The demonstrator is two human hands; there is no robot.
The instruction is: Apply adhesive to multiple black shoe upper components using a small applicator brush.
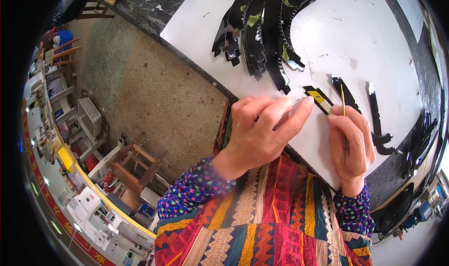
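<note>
A: Where's the strip [319,99] on the worktop [374,41]?
B: Between both hands, slanting up-left to down-right. Left hand [262,135] presses its upper end, fingers flat; right hand [351,144], nearer the lower end, pinches a thin stick [343,97].

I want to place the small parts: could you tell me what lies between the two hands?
In the head view, a small black strip with a yellow patch lies on the white board between left hand and right hand.
</note>
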